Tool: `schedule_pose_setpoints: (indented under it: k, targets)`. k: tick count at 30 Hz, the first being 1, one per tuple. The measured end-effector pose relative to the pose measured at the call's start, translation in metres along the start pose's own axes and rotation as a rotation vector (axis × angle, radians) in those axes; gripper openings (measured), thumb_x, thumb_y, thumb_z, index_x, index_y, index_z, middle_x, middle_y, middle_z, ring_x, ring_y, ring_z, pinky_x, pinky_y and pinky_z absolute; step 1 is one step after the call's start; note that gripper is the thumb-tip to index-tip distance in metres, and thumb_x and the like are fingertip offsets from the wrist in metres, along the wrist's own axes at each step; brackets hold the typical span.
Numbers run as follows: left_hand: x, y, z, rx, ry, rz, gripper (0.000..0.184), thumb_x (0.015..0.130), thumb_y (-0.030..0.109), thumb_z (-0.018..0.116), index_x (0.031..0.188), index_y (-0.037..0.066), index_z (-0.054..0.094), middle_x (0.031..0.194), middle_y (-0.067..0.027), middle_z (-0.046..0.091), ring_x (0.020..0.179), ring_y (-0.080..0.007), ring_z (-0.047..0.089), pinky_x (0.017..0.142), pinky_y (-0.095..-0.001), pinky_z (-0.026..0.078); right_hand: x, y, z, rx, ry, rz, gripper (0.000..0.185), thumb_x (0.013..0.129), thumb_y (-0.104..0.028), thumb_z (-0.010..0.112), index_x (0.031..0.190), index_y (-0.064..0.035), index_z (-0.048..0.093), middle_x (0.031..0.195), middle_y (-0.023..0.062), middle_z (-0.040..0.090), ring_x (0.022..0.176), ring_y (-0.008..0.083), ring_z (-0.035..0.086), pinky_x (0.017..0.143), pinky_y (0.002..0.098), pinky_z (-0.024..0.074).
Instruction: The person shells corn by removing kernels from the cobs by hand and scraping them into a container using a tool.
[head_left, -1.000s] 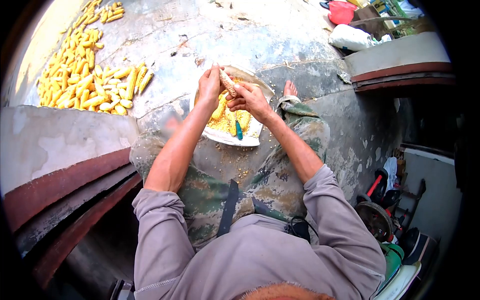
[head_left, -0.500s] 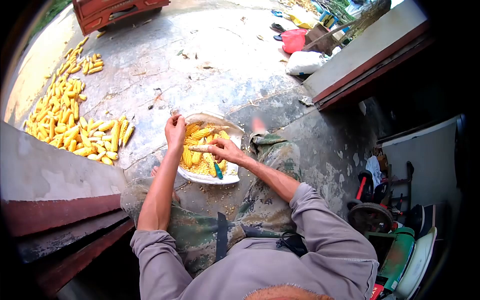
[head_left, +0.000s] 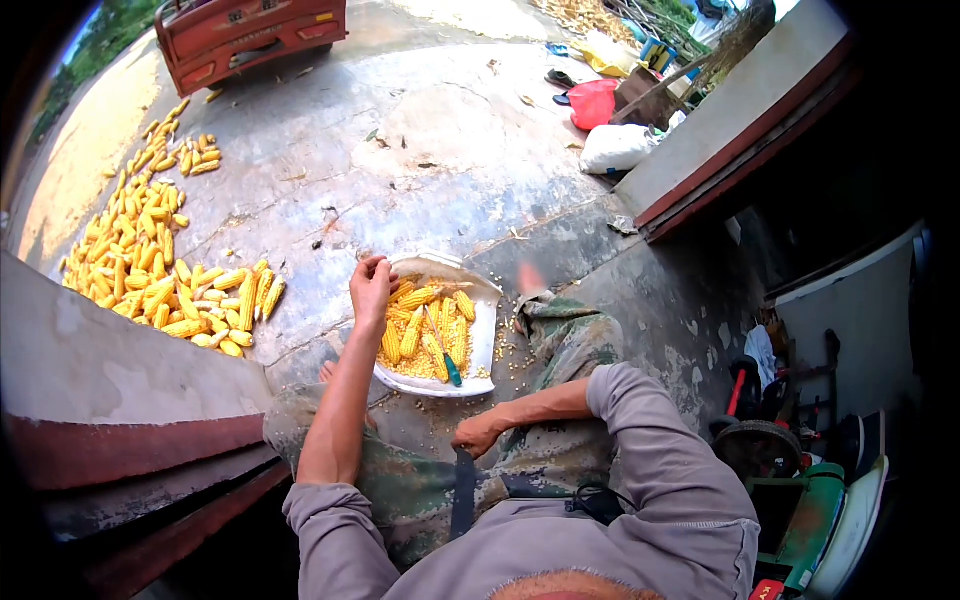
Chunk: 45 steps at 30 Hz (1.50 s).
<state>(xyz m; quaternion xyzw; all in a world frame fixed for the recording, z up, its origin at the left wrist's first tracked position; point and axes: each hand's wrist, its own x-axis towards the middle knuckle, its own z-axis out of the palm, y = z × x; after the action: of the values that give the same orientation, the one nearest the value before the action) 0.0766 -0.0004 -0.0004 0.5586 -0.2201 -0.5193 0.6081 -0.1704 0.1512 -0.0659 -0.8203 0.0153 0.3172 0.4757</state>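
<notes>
A white basin on the ground between my legs holds several yellow corn cobs and loose kernels. A tool with a teal handle lies on the cobs, its thin shaft pointing up. My left hand is above the basin's left edge with fingers bent together; whatever it may hold is too small to make out. My right hand is low over my lap, closed, at the upper end of a dark strap. Its fingertips are hidden, and no cob shows in it.
A heap of corn cobs lies on the ground at left. Behind it stands a red vehicle. A white sack and red bag are at upper right. Low walls flank me, with a green cylinder at lower right.
My right hand has drawn back from the basin to my lap, and the bare cob it held no longer shows. My left hand has stayed by the basin's left edge since half a second ago.
</notes>
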Motion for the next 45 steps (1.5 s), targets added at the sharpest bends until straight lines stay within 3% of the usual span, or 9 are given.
schedule_pose_setpoints:
  k: [2,5,6,7,8,10,15,22,45]
  targets:
    - [0.003,0.0,0.002,-0.003,-0.005,0.018,0.029,0.097,0.019,0.06,0.12,0.001,0.058,0.108,-0.0087,0.061,0.093,-0.019,0.066,0.077,-0.0307,0.059,-0.026,0.023,-0.01,-0.029,-0.018,-0.155,0.037,0.087,-0.03,0.066,0.103,0.003,0.067,0.088,0.025,0.069,0.087,0.0406,0.067,0.08,0.0467,0.0514]
    - [-0.001,0.01,0.004,-0.018,-0.003,0.023,0.03,0.097,0.019,0.061,0.12,0.001,0.058,0.109,-0.009,0.061,0.093,-0.019,0.066,0.077,-0.0305,0.059,-0.167,0.08,-0.188,-0.043,0.621,0.488,0.046,0.091,-0.039,0.067,0.109,0.003,0.068,0.089,0.0191,0.072,0.081,0.0296,0.069,0.074,0.041,0.0561]
    - [-0.005,0.011,0.002,-0.04,-0.005,0.032,0.03,0.097,0.02,0.062,0.12,0.001,0.058,0.109,-0.0091,0.061,0.093,-0.0191,0.066,0.077,-0.0306,0.059,-0.232,0.101,-0.274,0.387,1.425,0.562,0.054,0.093,-0.046,0.065,0.123,-0.0002,0.062,0.105,0.0193,0.07,0.095,0.0279,0.068,0.071,0.0397,0.0614]
    - [-0.004,0.013,0.001,-0.04,-0.006,0.04,0.031,0.097,0.021,0.063,0.12,0.001,0.058,0.109,-0.0092,0.061,0.094,-0.0195,0.066,0.078,-0.0314,0.059,-0.315,0.117,-0.348,0.779,2.073,0.156,0.074,0.089,-0.054,0.068,0.14,-0.0037,0.045,0.131,0.0227,0.055,0.116,0.0305,0.06,0.072,0.042,0.0648]
    - [0.0,0.015,-0.003,-0.028,-0.016,0.04,0.031,0.097,0.021,0.063,0.12,0.001,0.058,0.109,-0.0092,0.061,0.094,-0.0195,0.066,0.078,-0.0314,0.059,-0.368,0.076,-0.374,0.83,2.006,0.117,0.111,0.083,-0.062,0.071,0.152,0.0034,0.014,0.151,0.0296,0.03,0.125,0.0412,0.053,0.072,0.0485,0.0655]
    - [0.005,0.01,-0.004,-0.031,0.006,0.044,0.031,0.097,0.021,0.062,0.121,0.001,0.058,0.11,-0.0096,0.061,0.094,-0.0198,0.066,0.079,-0.0324,0.059,-0.359,0.011,-0.41,0.25,1.681,0.657,0.104,0.084,-0.06,0.071,0.152,0.0018,0.02,0.143,0.0289,0.043,0.115,0.0355,0.061,0.075,0.0438,0.065]
    - [0.002,0.031,0.01,-0.066,0.02,0.057,0.029,0.098,0.017,0.06,0.121,0.0,0.058,0.109,-0.0104,0.063,0.094,-0.0184,0.066,0.08,-0.0318,0.06,-0.234,0.003,-0.342,0.131,1.197,0.437,0.049,0.1,-0.039,0.058,0.126,0.0021,0.059,0.094,0.0143,0.071,0.081,0.0187,0.071,0.063,0.0316,0.0607]
    - [-0.008,0.037,-0.004,-0.015,0.028,0.107,0.026,0.097,0.015,0.06,0.117,-0.001,0.062,0.091,-0.0078,0.065,0.078,-0.0162,0.068,0.076,-0.03,0.059,-0.053,0.127,-0.14,-0.099,0.49,0.556,0.036,0.085,-0.03,0.06,0.099,0.0012,0.072,0.098,0.0281,0.07,0.092,0.0415,0.069,0.085,0.0455,0.0546]
    - [-0.016,0.041,0.001,-0.029,-0.014,0.099,0.026,0.098,0.018,0.062,0.118,0.001,0.063,0.094,-0.0058,0.065,0.081,-0.014,0.068,0.078,-0.0285,0.058,0.08,0.176,0.002,0.509,1.168,1.065,0.043,0.082,-0.029,0.069,0.107,0.0004,0.052,0.094,0.0291,0.067,0.091,0.0471,0.065,0.082,0.054,0.0509]
